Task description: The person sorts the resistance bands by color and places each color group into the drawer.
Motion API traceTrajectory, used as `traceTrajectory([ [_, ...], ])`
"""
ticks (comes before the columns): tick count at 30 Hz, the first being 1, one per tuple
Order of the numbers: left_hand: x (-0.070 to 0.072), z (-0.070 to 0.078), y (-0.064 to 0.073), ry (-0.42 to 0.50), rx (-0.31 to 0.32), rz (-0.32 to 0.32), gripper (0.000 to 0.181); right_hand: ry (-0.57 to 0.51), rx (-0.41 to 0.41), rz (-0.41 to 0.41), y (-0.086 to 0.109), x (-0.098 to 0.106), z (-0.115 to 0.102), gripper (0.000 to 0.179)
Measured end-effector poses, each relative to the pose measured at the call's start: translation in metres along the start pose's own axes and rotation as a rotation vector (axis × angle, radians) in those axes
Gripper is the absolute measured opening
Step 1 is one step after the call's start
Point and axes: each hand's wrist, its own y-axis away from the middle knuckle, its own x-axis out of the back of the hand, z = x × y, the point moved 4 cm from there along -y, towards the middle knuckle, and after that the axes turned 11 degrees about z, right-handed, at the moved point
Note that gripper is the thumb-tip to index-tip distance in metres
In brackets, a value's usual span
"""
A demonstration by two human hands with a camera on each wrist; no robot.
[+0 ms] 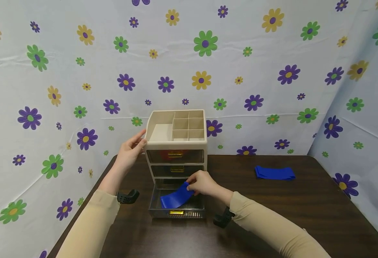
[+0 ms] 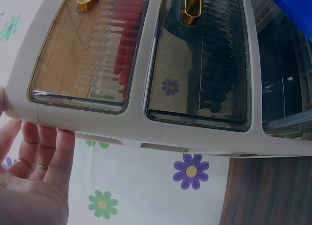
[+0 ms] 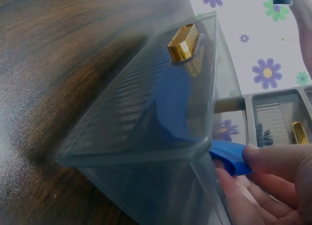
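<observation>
A cream desktop drawer organizer (image 1: 176, 143) stands on the table with its lowest clear drawer (image 1: 155, 200) pulled out. My left hand (image 1: 129, 150) rests against the organizer's left side near the top; in the left wrist view its fingers (image 2: 46, 147) lie fairly straight along the side wall. A blue strip of flat, flexible material (image 1: 177, 196) hangs from my right hand (image 1: 203, 182), which pinches one end between thumb and fingers at the drawer's right side. The strip's other end lies inside the drawer. In the right wrist view the blue strip (image 3: 170, 108) shows through the clear drawer front.
Another folded blue strip (image 1: 275, 173) lies on the dark wooden table (image 1: 256, 204) to the right. Two upper drawers are closed, with gold handles; something red (image 2: 127, 34) shows through the top one. The organizer's top has several compartments. A flower-patterned sheet (image 1: 182, 64) hangs behind.
</observation>
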Motion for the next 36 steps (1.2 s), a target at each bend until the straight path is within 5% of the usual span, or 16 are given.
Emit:
traceTrajectory([
  [24, 0.000, 0.001, 0.000, -0.010, 0.010, 0.003, 0.052, -0.060, -0.029, -0.016, 0.007, 0.022, 0.001, 0.020],
  [36, 0.000, 0.002, 0.002, -0.015, 0.039, -0.001, 0.052, -0.117, -0.030, 0.030, 0.031, 0.081, 0.019, 0.026],
])
